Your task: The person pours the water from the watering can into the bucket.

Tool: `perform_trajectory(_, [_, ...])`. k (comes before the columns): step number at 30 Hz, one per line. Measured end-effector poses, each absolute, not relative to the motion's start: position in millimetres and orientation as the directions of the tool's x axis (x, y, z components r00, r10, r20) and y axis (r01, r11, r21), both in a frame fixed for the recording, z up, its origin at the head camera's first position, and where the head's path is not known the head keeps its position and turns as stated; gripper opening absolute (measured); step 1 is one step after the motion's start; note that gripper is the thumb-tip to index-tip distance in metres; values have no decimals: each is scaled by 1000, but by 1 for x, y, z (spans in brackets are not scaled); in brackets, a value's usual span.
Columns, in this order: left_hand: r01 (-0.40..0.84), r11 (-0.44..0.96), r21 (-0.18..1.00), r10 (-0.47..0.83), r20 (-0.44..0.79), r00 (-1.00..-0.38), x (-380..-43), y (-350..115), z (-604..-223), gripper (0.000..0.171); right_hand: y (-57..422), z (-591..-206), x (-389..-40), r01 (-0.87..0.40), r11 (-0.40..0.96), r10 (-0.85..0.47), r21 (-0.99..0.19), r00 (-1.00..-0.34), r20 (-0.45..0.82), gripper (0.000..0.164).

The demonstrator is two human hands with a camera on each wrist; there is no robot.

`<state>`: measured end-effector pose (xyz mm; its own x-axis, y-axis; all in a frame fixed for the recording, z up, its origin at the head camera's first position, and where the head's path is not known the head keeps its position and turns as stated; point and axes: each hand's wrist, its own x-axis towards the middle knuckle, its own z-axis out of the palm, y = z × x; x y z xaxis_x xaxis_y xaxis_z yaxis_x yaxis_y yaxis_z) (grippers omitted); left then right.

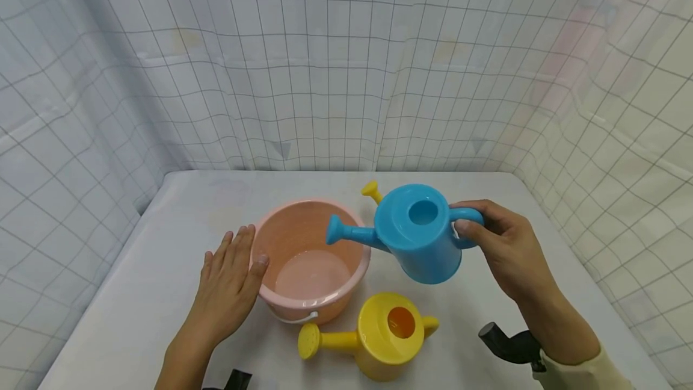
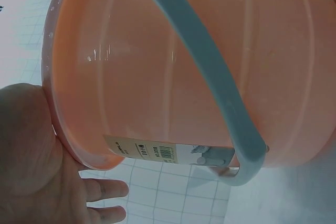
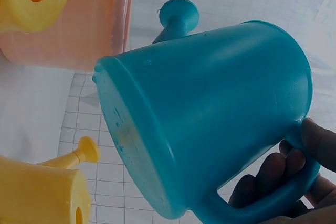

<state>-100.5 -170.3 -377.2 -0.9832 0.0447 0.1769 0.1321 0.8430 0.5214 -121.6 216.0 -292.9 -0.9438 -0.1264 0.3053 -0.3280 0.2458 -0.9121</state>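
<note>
My right hand (image 1: 511, 248) grips the handle of a blue watering can (image 1: 428, 257), fingers curled through it. The can is raised, its underside showing in the right wrist view, and its spout reaches over the rim of a pink bucket (image 1: 338, 300). My left hand (image 1: 224, 290) lies against the bucket's left rim with straight fingers and the thumb over the edge. A pale bail handle (image 2: 220, 87) hangs down the bucket's near side, where a paper label (image 2: 157, 150) is stuck. In front of the bucket stands a yellow watering can (image 1: 387, 342), its spout pointing left.
Behind the blue can, a second yellow spout (image 1: 372, 190) pokes out; its can (image 3: 42, 192) shows at lower left in the right wrist view. All stand on a white table (image 1: 206, 191), enclosed by checked white curtains (image 1: 346, 65). Black wrist mounts (image 1: 511, 345) sit at both wrists.
</note>
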Motion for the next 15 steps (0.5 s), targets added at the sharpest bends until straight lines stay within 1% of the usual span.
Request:
perform_trajectory(7, [143, 842, 520, 51, 188, -981, -101, -170, -377, 63, 214, -289, -124, -323, 290, -129, -901, -946, 297, 26])
perform_trajectory(15, [145, 842, 520, 52, 189, -981, -101, -171, -377, 63, 211, -284, -126, -323, 310, -138, -894, -946, 294, 26])
